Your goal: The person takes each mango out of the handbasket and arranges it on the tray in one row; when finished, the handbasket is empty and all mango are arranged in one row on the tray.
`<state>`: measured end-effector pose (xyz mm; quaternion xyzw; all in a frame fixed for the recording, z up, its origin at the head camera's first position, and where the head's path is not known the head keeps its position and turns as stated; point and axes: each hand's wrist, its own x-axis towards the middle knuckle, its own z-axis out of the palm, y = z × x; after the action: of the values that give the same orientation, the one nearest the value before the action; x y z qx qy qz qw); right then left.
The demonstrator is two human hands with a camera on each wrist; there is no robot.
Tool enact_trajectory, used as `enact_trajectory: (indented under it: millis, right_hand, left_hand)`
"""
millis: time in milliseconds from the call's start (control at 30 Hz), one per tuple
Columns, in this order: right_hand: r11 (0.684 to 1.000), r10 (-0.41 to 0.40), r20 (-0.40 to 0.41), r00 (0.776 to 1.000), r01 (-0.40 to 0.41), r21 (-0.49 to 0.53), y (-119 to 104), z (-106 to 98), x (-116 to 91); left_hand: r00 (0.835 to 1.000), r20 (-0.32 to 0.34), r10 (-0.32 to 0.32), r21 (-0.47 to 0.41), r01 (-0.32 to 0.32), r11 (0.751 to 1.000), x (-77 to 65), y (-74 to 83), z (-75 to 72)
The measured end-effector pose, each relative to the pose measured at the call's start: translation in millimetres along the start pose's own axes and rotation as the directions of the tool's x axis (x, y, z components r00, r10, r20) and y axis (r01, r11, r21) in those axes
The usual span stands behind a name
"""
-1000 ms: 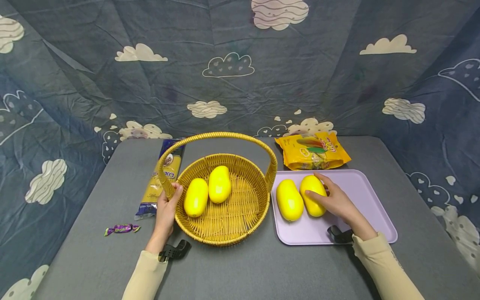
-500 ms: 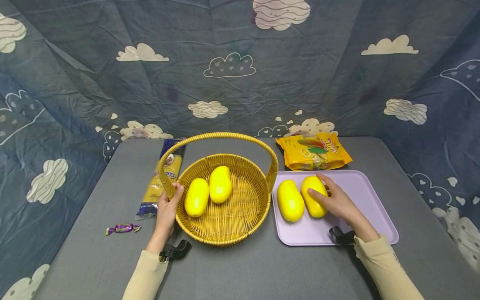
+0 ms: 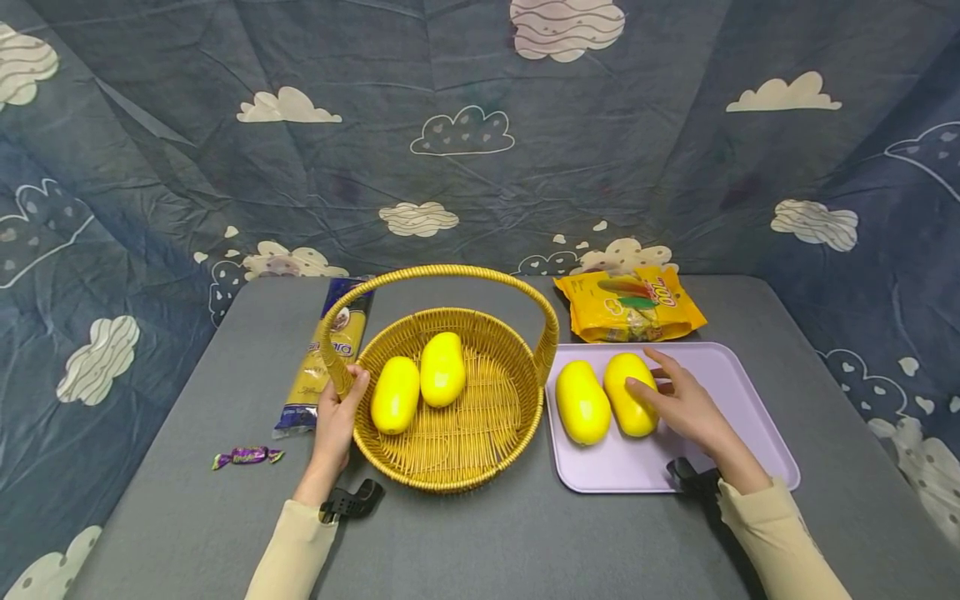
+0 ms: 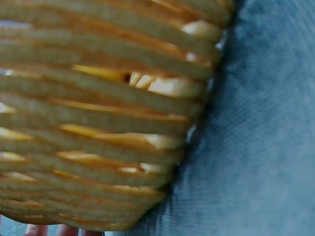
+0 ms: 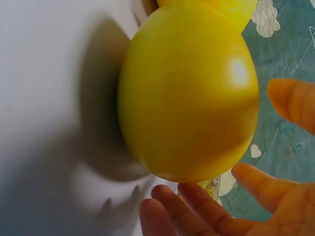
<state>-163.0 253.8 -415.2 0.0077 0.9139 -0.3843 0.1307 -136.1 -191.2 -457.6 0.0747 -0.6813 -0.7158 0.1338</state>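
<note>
One left hand [image 3: 337, 421] grips the wicker basket [image 3: 483, 404] at its left side, by the foot of the handle [image 3: 448, 271]. Inside, toward the left, lie two yellow fruits [image 3: 442, 370]. Beside it, the lilac tray [image 3: 615, 472] holds two more fruits [image 3: 582, 403], side by side. Fingers spread, the right hand [image 3: 690, 412] hovers by the rightmost, slightly farther off than half a second ago; all four fruits lie unmoved.

The woven wall of a basket [image 4: 93, 115] stands near the camera and fills the left side, its tan strands blurred, with light and yellow showing through the gaps. A blue-grey tabletop [image 4: 261, 137] spreads to the right. Fingers of the left hand [image 4: 66, 231] show just past the basket's edge, mostly cut off.
</note>
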Motion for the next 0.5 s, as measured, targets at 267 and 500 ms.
enact_trajectory:
  millis: [267, 500]
  right_hand:
    - [0.988, -0.156, -0.163, 0.974, 0.156, -0.018, -2.2, 3.1, -11.0]
    - [0.936, -0.341, -0.312, 0.887, 0.351, -0.026, -14.5, 12.7, -23.4]
  left_hand:
    - [1.0, 0.005, 0.012, -0.004, -0.012, 1.0, -0.3, 0.7, 0.4]
    - [1.0, 0.001, 0.011, -0.01, -0.011, 1.0, -0.4, 0.2, 0.5]
